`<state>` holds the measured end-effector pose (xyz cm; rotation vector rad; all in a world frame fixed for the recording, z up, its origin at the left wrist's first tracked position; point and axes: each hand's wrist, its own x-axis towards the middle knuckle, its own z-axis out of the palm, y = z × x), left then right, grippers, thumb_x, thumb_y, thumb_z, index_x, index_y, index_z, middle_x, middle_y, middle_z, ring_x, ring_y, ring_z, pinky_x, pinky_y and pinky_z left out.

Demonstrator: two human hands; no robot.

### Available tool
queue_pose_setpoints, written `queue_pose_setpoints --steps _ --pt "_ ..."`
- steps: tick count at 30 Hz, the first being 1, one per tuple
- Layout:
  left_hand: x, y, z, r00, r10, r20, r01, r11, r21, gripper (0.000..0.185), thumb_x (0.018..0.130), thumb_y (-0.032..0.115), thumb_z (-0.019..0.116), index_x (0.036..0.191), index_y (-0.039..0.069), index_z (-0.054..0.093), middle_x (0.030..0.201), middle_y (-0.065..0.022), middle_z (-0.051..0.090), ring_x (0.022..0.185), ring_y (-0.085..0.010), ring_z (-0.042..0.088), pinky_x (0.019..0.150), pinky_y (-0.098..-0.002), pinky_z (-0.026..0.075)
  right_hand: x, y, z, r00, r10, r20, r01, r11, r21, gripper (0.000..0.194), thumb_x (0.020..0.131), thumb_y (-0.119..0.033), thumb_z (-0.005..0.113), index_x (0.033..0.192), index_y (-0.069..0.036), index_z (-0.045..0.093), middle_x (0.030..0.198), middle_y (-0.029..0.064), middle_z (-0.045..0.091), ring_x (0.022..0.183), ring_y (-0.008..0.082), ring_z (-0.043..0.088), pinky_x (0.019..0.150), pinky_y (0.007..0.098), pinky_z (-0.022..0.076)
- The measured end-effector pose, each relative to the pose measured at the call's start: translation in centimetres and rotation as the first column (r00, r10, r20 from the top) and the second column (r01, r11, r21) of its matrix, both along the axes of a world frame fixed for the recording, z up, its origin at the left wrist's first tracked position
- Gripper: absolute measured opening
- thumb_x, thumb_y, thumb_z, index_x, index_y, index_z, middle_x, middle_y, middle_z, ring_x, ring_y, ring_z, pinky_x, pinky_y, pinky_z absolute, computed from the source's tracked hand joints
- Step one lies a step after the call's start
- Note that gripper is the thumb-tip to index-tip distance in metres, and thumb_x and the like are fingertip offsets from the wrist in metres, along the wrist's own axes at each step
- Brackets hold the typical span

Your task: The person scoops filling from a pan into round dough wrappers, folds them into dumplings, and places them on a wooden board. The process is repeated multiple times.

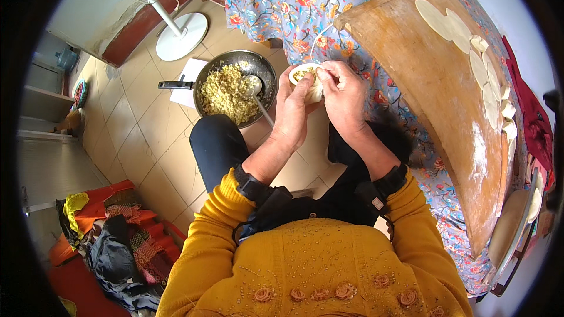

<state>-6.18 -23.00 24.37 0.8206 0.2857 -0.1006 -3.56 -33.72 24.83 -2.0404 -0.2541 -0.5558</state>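
My left hand [291, 108] cradles a round dough wrapper [314, 93], with its thumb over the opening. A chopped yellow-green filling shows inside the cupped dough. The fingers of my right hand [346, 92] pinch the wrapper's edge from the other side. Left of my hands, a dark frying pan [267, 68] stands low by my knee, holding a heap of the same kind of filling [224, 92]. A metal spoon [252, 84] rests in it, its handle reaching toward my left wrist.
At right, a wooden board [410, 48] lies on a floral cloth [273, 0], bearing flat dough rounds [434, 20], small dough pieces [508, 110] and a slim wooden stick [501, 176]. A white stand base [183, 37] is on the tiled floor. Clothes [114, 246] lie piled at lower left.
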Motion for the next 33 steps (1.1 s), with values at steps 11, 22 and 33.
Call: queue_pose_setpoints --steps 11,22,33 --pt "1.8 3.4 -2.8 0.896 -0.172 0.410 -0.213 0.643 0.735 0.032 0.096 0.010 0.053 0.127 0.003 0.055 0.105 -0.0132 0.064 0.091 -0.0176 0.063 0.082 -0.0299 0.051 -0.9 0.1 0.8 0.985 0.167 -0.054 -0.174 0.967 -0.185 0.017 0.084 -0.001 0.064 0.100 -0.004 0.060 0.083 0.0150 0.064 0.078 0.0346 0.063 0.067 0.0431 0.0509" --pt "1.0 6.2 0.1 0.870 -0.361 0.335 -0.106 0.527 0.843 0.029 0.095 0.016 0.052 0.116 -0.001 0.063 0.101 -0.0229 0.067 0.093 -0.0384 0.066 0.084 -0.0398 0.051 -0.9 -0.2 1.8 0.933 0.354 0.062 -0.300 0.861 -0.410 0.019 0.085 -0.002 0.065 0.104 -0.002 0.062 0.086 0.0151 0.066 0.079 0.0326 0.066 0.069 0.0407 0.0525" --pt "-0.8 3.9 -1.2 0.968 -0.120 0.222 0.032 0.931 0.365 0.056 0.092 0.019 0.061 0.141 0.003 0.039 0.123 -0.0135 0.058 0.104 -0.0206 0.061 0.086 -0.0323 0.053 -1.1 0.4 1.3 0.985 0.162 0.061 -0.145 0.963 -0.227 0.014 0.086 0.001 0.064 0.100 -0.001 0.064 0.090 0.0148 0.069 0.079 0.0309 0.068 0.069 0.0353 0.0535"
